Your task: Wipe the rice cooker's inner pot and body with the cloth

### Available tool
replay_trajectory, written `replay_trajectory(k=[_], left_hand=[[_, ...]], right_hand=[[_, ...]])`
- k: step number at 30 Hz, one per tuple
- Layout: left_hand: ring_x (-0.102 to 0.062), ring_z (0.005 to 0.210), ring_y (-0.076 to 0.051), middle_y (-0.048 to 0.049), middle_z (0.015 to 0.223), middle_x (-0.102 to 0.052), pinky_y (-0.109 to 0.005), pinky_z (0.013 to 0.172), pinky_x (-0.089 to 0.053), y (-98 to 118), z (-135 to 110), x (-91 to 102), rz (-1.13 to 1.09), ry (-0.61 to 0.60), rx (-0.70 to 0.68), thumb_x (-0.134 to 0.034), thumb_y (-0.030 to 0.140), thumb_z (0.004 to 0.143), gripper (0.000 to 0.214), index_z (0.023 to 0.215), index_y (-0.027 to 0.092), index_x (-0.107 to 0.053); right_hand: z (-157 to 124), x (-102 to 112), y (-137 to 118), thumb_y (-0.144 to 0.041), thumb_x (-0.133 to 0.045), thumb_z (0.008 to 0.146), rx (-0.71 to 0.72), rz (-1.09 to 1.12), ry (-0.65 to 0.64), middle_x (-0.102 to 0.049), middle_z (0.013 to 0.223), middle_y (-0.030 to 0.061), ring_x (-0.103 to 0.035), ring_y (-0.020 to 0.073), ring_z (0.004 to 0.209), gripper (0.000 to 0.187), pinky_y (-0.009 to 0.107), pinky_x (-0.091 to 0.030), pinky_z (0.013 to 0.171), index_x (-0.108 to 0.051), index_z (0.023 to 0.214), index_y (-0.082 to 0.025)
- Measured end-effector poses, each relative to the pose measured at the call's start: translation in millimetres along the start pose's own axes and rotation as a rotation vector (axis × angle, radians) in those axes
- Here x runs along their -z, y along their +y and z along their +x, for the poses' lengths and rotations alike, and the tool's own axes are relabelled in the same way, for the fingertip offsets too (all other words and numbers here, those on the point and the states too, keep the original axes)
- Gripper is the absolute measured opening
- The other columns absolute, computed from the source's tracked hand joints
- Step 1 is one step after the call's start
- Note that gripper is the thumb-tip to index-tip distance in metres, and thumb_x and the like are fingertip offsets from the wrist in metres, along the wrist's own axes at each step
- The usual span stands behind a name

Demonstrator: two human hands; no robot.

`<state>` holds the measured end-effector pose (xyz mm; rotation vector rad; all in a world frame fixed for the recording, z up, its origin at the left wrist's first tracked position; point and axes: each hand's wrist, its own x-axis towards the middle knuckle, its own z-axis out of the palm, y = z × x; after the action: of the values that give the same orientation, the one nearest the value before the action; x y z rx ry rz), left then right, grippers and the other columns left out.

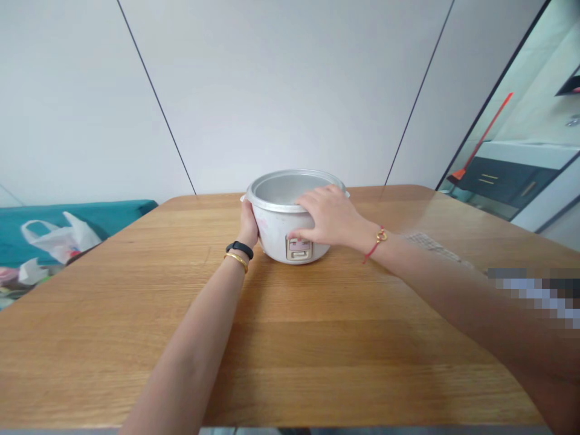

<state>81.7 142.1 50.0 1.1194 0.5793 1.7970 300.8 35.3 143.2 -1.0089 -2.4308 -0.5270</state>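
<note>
A white rice cooker (269,226) stands upright on the wooden table (290,338), its top uncovered and its grey inside showing. On its front is a small panel (299,248) with a switch. My left hand (248,223) grips the cooker's left side below the rim, its fingers mostly hidden behind the wall. Over the front right rim lies my right hand (328,211), fingers bent across the edge toward the inside and the thumb on the outer wall just above the panel. Whatever sits deep in the cooker is hidden from this angle.
A checked cloth (430,246) lies on the table beyond my right forearm. Past the left table edge, a white plastic bag (63,238) rests by a teal seat (118,211). A pale wall (290,90) rises behind the table. At far right stands a red broom (487,133).
</note>
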Motion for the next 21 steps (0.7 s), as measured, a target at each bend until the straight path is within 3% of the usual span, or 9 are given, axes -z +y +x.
replay_trajectory(k=[4,8,11,13,16,21], left_hand=[[-0.056,0.142,-0.031,-0.0098,0.135,-0.074,-0.043,0.125,-0.037,3,-14,6.7,0.081,-0.068,0.038,-0.049,0.085,0.09,0.074,0.119,0.022,-0.074],[-0.041,0.155,-0.035,-0.0113,0.148,-0.065,-0.051,0.13,-0.027,-4,-38,42.3,0.334,-0.135,0.212,-0.049,0.09,0.086,0.079,0.126,0.026,-0.074],[-0.029,0.16,-0.035,-0.0131,0.162,-0.05,-0.052,0.133,-0.018,-6,-48,72.6,0.518,-0.073,0.304,-0.049,0.089,0.087,0.081,0.132,0.027,-0.072],[-0.027,0.16,-0.035,-0.0164,0.166,-0.042,-0.053,0.133,-0.015,-4,-49,87.8,0.59,-0.068,0.377,-0.046,0.089,0.087,0.085,0.137,0.024,-0.069],[-0.034,0.158,-0.035,-0.0168,0.164,-0.044,-0.052,0.133,-0.013,0,-49,100.4,0.628,-0.18,0.435,-0.05,0.088,0.086,0.082,0.135,0.025,-0.071],[-0.041,0.154,-0.035,-0.0099,0.158,-0.053,-0.052,0.133,-0.013,3,-56,99.3,0.626,-0.248,0.447,-0.061,0.089,0.079,0.075,0.123,0.032,-0.078]], right_hand=[[-4,-11,-10,-0.067,-0.07,0.089,-0.102,-0.07,0.016,-0.074,0.109,0.0149,-0.065,0.0337,0.101,0.055,0.042,-0.037,0.083,-0.07,0.112,-0.017],[0,-14,0,-0.066,-0.072,0.089,-0.129,-0.091,-0.003,-0.075,0.103,0.0136,-0.065,0.0323,0.095,0.049,0.039,-0.036,0.077,-0.071,0.103,-0.019],[2,-16,18,-0.062,-0.074,0.088,-0.162,-0.098,-0.002,-0.075,0.104,0.0132,-0.065,0.0312,0.094,0.045,0.038,-0.035,0.076,-0.071,0.101,-0.019],[1,-19,36,-0.06,-0.076,0.087,-0.194,-0.108,-0.013,-0.075,0.103,0.0131,-0.065,0.0308,0.094,0.042,0.037,-0.036,0.076,-0.071,0.099,-0.019],[-6,-23,71,-0.057,-0.078,0.084,-0.248,-0.109,-0.032,-0.075,0.101,0.0125,-0.064,0.031,0.094,0.039,0.037,-0.037,0.076,-0.071,0.095,-0.02],[-32,-22,146,-0.051,-0.083,0.081,-0.337,-0.109,-0.075,-0.073,0.1,0.0121,-0.06,0.0295,0.093,0.035,0.037,-0.035,0.078,-0.071,0.093,-0.02]])
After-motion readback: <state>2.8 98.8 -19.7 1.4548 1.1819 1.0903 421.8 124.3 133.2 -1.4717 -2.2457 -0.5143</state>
